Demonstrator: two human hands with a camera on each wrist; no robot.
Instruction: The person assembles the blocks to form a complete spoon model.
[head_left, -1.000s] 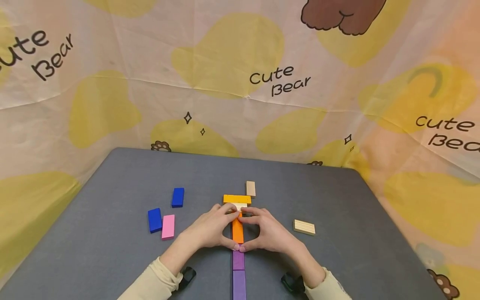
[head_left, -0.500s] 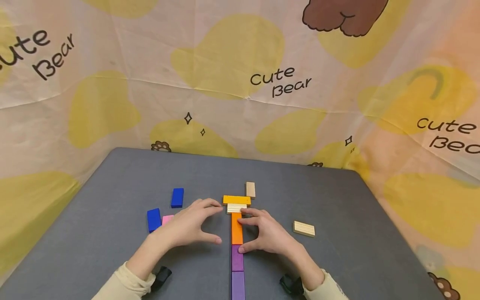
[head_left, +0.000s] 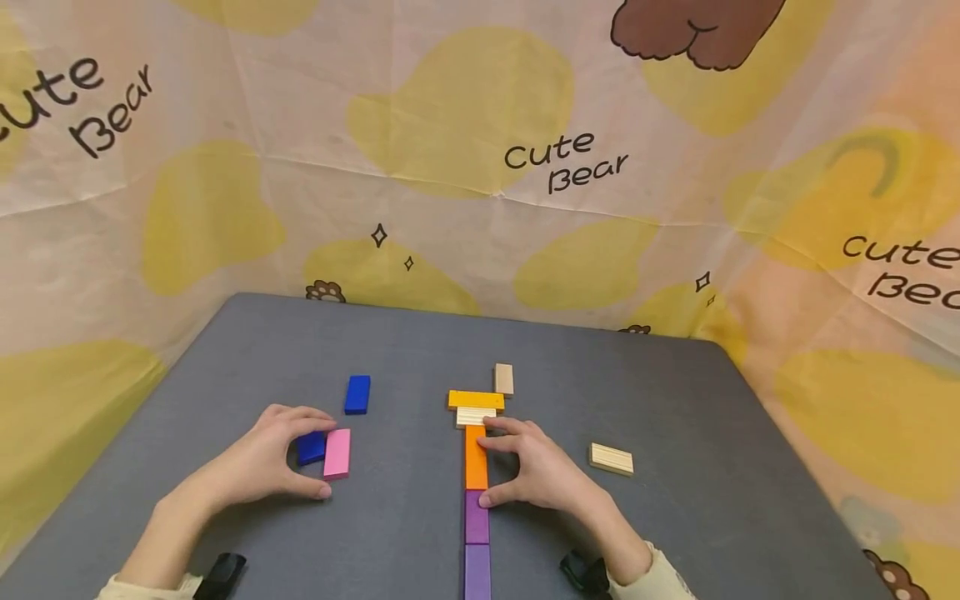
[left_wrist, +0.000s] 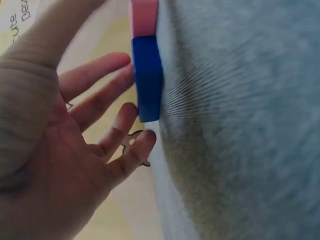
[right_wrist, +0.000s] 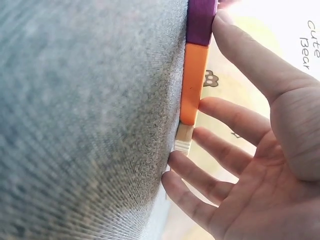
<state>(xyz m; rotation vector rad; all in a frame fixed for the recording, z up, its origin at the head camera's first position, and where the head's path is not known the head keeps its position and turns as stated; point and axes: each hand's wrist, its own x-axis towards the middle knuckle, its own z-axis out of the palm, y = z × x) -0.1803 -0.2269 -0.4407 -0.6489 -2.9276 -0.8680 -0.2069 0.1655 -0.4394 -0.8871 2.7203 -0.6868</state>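
Observation:
My left hand (head_left: pixel 258 458) reaches over a blue block (head_left: pixel 311 447) at the left, thumb and fingers spread. Its fingertips are near the far end of a pink block (head_left: pixel 337 454) beside the blue one; the thumb tip is near the close end. In the left wrist view the fingertips lie close to the blue block (left_wrist: pixel 149 80); contact is unclear. A row runs along the middle: two purple blocks (head_left: pixel 477 518), an orange block (head_left: pixel 476 462), a striped wooden block (head_left: pixel 468 417) and a crosswise yellow block (head_left: pixel 476 400). My right hand (head_left: pixel 543 468) rests its extended fingertips and thumb along the row's right side.
Another blue block (head_left: pixel 357 395) lies farther back on the left. A plain wooden block (head_left: pixel 504 377) stands just behind the yellow one. To the right lies a striped wooden block (head_left: pixel 611 459). The grey tabletop (head_left: pixel 697 467) meets a printed cloth (head_left: pixel 427 108) behind.
My left hand has left the row and moved left to the pink and blue blocks, its fingers spread. The right hand stays at the row, where the blocks look unmoved.

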